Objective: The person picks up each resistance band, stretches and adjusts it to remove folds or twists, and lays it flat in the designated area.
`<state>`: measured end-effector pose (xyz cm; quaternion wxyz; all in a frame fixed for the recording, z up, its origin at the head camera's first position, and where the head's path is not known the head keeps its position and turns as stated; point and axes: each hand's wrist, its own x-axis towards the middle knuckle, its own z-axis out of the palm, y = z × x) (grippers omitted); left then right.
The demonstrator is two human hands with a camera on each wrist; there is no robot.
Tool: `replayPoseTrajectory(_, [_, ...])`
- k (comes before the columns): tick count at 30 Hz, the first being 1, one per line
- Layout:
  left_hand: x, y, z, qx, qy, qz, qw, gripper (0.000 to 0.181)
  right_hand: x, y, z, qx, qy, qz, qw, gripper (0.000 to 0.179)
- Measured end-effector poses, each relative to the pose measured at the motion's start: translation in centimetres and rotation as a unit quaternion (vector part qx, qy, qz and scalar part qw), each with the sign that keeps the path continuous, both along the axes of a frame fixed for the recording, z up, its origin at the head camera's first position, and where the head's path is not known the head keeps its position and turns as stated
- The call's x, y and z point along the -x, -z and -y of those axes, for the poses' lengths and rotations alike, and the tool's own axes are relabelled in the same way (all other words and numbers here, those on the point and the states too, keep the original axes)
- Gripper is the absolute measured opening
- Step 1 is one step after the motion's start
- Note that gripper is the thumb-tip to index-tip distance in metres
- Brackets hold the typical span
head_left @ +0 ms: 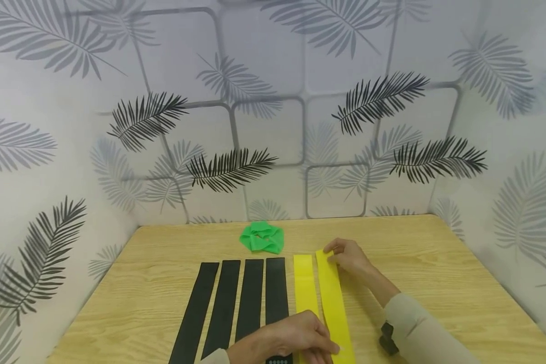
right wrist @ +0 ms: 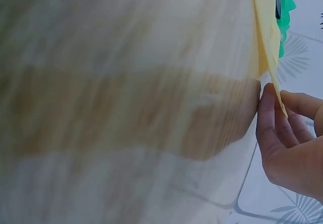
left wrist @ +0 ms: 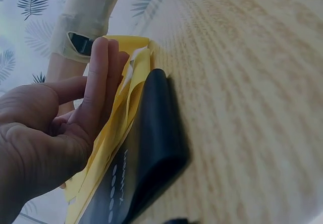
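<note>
Two yellow resistance bands lie side by side, lengthwise on the table. At the far end of the right-hand yellow resistance band (head_left: 332, 293), my right hand (head_left: 352, 258) pinches its edge between thumb and fingers; the right wrist view shows that edge lifted off the wood. My left hand (head_left: 300, 333) is at the near end, its extended fingers touching the same band. In the left wrist view, the left fingers (left wrist: 98, 77) look straight against the yellow material. The other yellow band (head_left: 305, 283) lies just left, partly covered by the left hand.
Several black resistance bands (head_left: 250, 293) lie in a row to the left, the nearest partly under my left forearm. A crumpled green band (head_left: 263, 237) sits behind them. The wooden table (head_left: 437, 263) meets a leaf-patterned wall (head_left: 273, 126) at the back.
</note>
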<state>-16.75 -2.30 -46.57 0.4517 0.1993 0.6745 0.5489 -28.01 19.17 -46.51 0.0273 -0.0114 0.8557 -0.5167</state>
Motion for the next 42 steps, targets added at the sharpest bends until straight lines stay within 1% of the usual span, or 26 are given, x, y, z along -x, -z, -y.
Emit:
replayPoseTrajectory(5, [-0.2, 0.1, 0.0, 0.012, 0.001, -0.002, 0.9999, 0.025, -0.1, 0.2, -0.2, -0.002, -0.017, 0.011, 0.9998, 0.023])
replayPoseTrajectory(11, [-0.2, 0.1, -0.1, 0.024, 0.003, -0.005, 0.9997, 0.027, 0.1, -0.1, -0.3, 0.003, -0.05, 0.01, 0.9987, 0.036])
replayPoseTrajectory(14, [-0.2, 0.1, 0.0, 0.032, 0.005, -0.012, 0.9994, 0.029, 0.2, -0.2, -0.4, -0.007, -0.063, 0.01, 0.998, 0.04])
replayPoseTrajectory(17, [-0.2, -0.1, -0.1, 0.04, 0.01, -0.022, 0.9989, 0.031, 0.1, -0.2, -0.5, -0.025, -0.063, 0.008, 0.9977, 0.04])
replayPoseTrajectory(22, [-0.2, -0.7, -0.6, 0.049, 0.01, -0.026, 0.9984, 0.035, -0.1, -0.3, -1.0, -0.044, -0.061, -0.001, 0.9971, 0.043])
replayPoseTrajectory(25, [-0.2, -1.0, -0.7, 0.057, 0.006, -0.029, 0.9979, 0.036, -0.2, -0.3, -1.2, -0.034, -0.064, 0.008, 0.9973, 0.045])
replayPoseTrajectory(28, [-0.2, -1.2, -0.6, 0.068, 0.01, -0.037, 0.9969, 0.039, -0.1, -0.3, -1.1, -0.026, -0.07, 0.019, 0.997, 0.045])
replayPoseTrajectory(32, [-0.1, -1.4, -0.6, 0.075, 0.025, -0.042, 0.996, 0.04, 0.1, -0.4, -1.1, -0.029, -0.067, 0.028, 0.997, 0.045])
replayPoseTrajectory(35, [-0.1, -1.7, -0.6, 0.081, 0.039, -0.055, 0.9945, 0.04, 0.0, -0.6, -1.1, -0.022, -0.064, 0.037, 0.997, 0.046])
replayPoseTrajectory(39, [0.3, -2.1, -0.3, 0.09, 0.05, -0.081, 0.9915, 0.042, -0.1, -0.6, -1.2, -0.009, -0.067, 0.04, 0.9969, 0.045])
replayPoseTrajectory(42, [0.9, -2.5, 0.2, 0.086, 0.043, -0.095, 0.9908, 0.042, -0.1, -0.5, -1.2, -0.002, -0.063, 0.041, 0.9971, 0.043])
